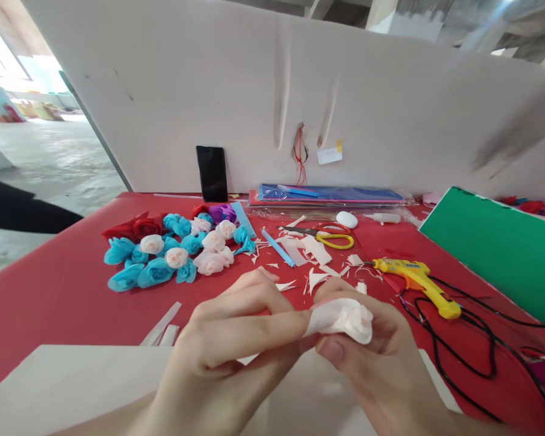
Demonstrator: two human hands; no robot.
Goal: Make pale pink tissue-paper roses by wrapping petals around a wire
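L hand point(236, 339), nearest, pinched the flat tail of a part-rolled, cream-white, paper-like flower point(355, 321); R hand point(386, 357) pinched its rolled head, thumb below, fingers behind. Flower was L of, & nearer than, a yellow plastic glue gun w/ orange trigger point(418, 281). Under both hands, also nr side of gun: flat off-white sheet point(95, 369) on red-covered bench point(40, 290). Well L of gun sat a heap of blue, pale-pink, red & purple rolled flowers point(156, 272). Nearer L of gun: thin white scraps point(315, 249), slim lt-blue pen-like stick point(278, 247) & dark-bladed scissors w/ yellow & red handles point(317, 232). Beyond gun, slightly L: smooth white oval item point(347, 219). Far L & beyond gun: flat black phone point(211, 174), propped vs. white panel point(186, 91). R of gun: flat green board point(504, 254).
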